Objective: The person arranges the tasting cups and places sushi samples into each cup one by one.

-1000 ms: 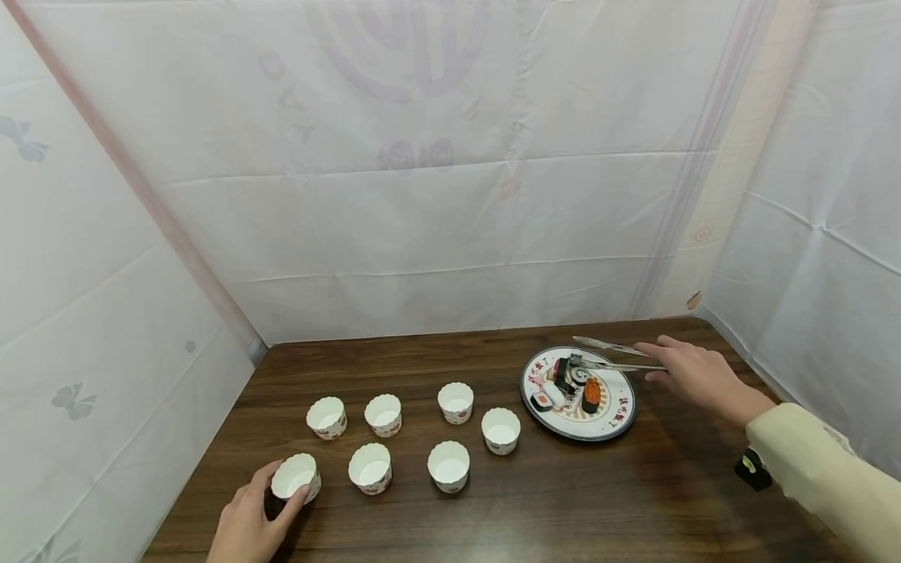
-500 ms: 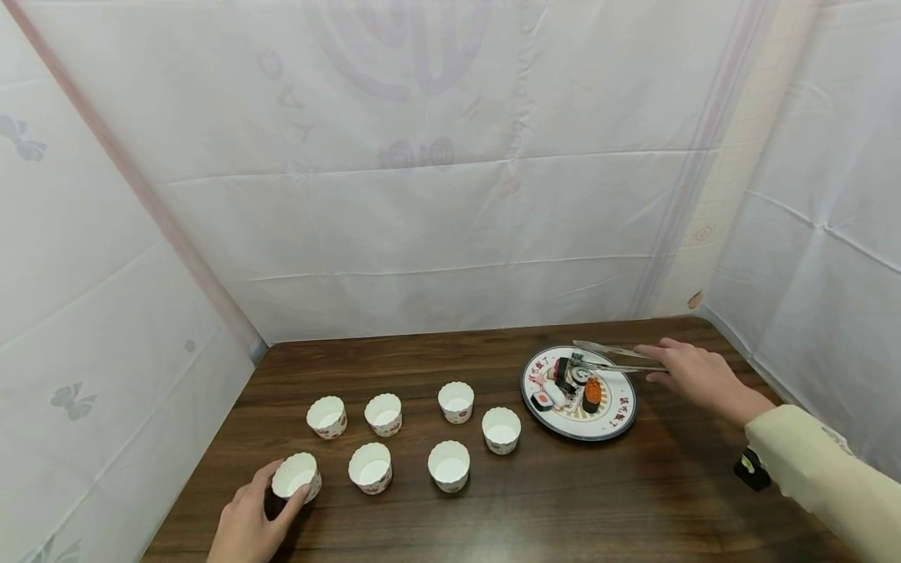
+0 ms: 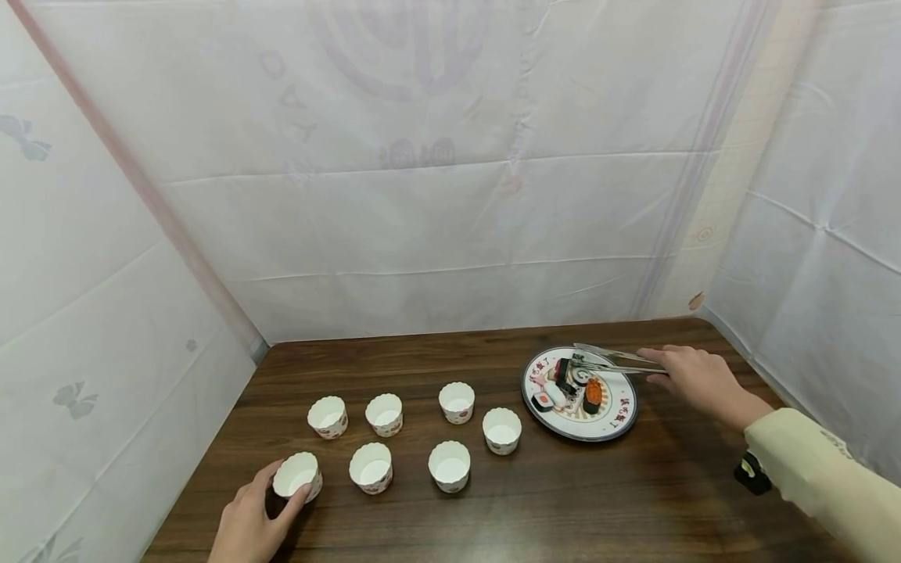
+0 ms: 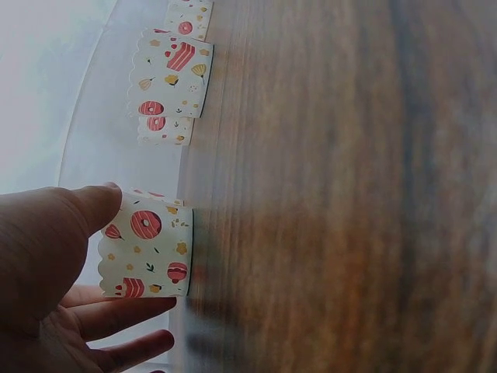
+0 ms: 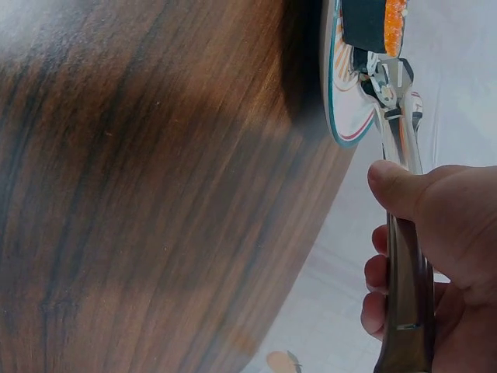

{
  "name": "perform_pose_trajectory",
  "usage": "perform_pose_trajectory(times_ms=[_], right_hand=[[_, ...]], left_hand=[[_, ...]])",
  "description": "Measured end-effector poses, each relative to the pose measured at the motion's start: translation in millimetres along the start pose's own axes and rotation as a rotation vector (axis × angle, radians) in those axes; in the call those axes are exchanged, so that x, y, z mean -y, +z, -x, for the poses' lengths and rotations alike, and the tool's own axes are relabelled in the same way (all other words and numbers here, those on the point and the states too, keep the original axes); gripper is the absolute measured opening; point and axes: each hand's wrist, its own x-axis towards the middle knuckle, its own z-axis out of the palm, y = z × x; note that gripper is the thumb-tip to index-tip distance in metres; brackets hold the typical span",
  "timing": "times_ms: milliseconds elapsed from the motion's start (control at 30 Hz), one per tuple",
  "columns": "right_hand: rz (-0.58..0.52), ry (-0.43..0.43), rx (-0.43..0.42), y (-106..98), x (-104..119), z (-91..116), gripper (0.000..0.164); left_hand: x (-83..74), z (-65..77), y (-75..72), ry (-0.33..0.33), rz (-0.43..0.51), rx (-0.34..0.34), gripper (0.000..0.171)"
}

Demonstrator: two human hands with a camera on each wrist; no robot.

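My left hand [image 3: 251, 512] holds a white paper baking cup [image 3: 298, 477] between thumb and fingers at the table's left. In the left wrist view this baking cup [image 4: 147, 252] shows printed donuts and cake slices. My right hand [image 3: 697, 381] grips metal tongs [image 3: 619, 361]; the right wrist view shows the thumb and curled fingers round the tongs' handle [image 5: 409, 287]. The two tong arms are apart, their tips over the back of a round plate [image 3: 608, 426]. On the plate lie several sushi pieces, among them one with orange roe [image 3: 594, 391]. Which piece lies between the tips I cannot tell.
Several more paper baking cups [image 3: 449, 467] stand upright between my left hand and the plate, with no contents visible. A small black thing with a yellow-green patch [image 3: 752, 474] is beside the right sleeve [image 3: 816, 461]. White cloth [image 3: 450, 234] hangs behind the brown wooden table [image 3: 549, 516].
The tongs' two arms have drawn slightly closer together over the plate. My left hand and the cups look unchanged.
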Motion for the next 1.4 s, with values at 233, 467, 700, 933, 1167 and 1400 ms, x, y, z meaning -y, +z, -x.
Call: perform_pose_trajectory(times_ms=[233, 467, 700, 933, 1167, 1400], right_hand=[[0.019, -0.034, -0.048, -0.4, 0.6, 3.6, 0.043], [0.024, -0.042, -0.072, -1.9, 2.2, 5.4, 0.041], [0.015, -0.037, -0.12, -6.4, 2.1, 5.9, 0.035], [-0.015, -0.008, -0.022, -4.6, 0.9, 7.4, 0.046], [-0.022, -0.009, 0.019, -5.7, -0.3, 2.9, 0.048], [-0.025, -0.016, 0.063, -9.2, -0.2, -4.5, 0.048]], left_hand=[[-0.5, -1.4, 0.0, 0.0, 0.0, 0.01, 0.074], [-1.6, -2.2, -0.3, -0.005, -0.002, 0.022, 0.074], [-2.4, -2.7, -0.8, -0.005, 0.001, 0.021, 0.073], [-2.3, -2.4, -0.6, -0.006, 0.0, 0.032, 0.074], [-2.1, -2.4, -1.1, -0.01, -0.003, 0.029, 0.075], [-1.9, -1.4, -0.1, -0.011, -0.001, 0.025, 0.074]])
